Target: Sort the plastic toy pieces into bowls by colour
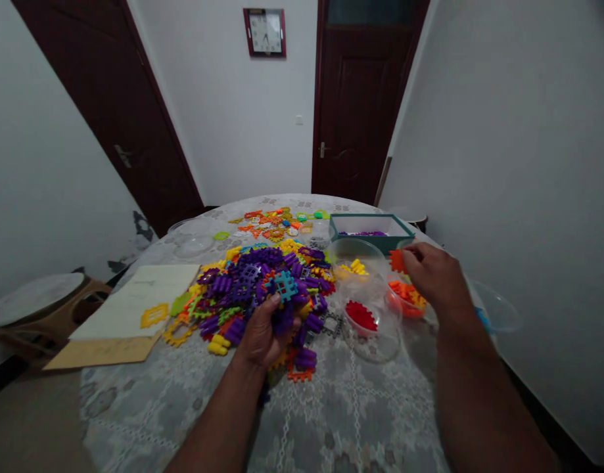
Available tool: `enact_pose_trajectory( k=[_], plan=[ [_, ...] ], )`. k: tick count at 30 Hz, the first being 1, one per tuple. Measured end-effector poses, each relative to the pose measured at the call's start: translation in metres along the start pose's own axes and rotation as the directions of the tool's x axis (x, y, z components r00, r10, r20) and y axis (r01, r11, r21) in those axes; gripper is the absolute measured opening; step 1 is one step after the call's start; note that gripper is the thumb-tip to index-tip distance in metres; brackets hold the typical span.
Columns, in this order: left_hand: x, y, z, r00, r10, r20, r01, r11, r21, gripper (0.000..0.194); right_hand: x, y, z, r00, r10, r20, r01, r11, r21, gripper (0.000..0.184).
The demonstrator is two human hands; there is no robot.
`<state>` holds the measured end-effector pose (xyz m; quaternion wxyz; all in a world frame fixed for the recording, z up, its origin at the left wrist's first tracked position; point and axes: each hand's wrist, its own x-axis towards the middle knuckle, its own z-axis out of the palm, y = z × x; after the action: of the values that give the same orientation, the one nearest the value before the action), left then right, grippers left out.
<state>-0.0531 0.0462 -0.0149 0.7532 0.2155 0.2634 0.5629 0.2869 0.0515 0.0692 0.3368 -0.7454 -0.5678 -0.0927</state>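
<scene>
Orange piece [397,261] pinched in right hand [432,272], right of pile [247,279]. Left hand [267,336], half-curled, grips blue piece [285,287] over pile's near edge.

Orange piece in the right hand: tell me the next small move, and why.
Probably lower the right hand and release the orange piece into the clear bowl: the piece appears close above it, and similarly coloured pieces already lie inside.

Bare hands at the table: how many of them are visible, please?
2. The left hand is at the colourful pile, holding a blue piece; the right hand holds an orange-red piece near the bowl of orange pieces.
</scene>
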Motion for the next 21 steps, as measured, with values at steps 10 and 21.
enact_pose_trajectory(
  k=[10, 21],
  plan=[
    [-0.003, -0.008, 0.0, 0.984, -0.037, 0.176, 0.015, 0.992, 0.122, 0.035, -0.004, 0.0, 0.025, 0.988, -0.111, -0.103, 0.102, 0.991, -0.088, 0.039],
    [-0.009, -0.014, 0.0, 0.974, -0.111, 0.196, 0.076, 0.981, 0.18, 0.04, -0.082, -0.115, 0.048, 0.781, -0.616, 0.109, 0.454, 0.678, 0.578, 0.04]
  ],
)
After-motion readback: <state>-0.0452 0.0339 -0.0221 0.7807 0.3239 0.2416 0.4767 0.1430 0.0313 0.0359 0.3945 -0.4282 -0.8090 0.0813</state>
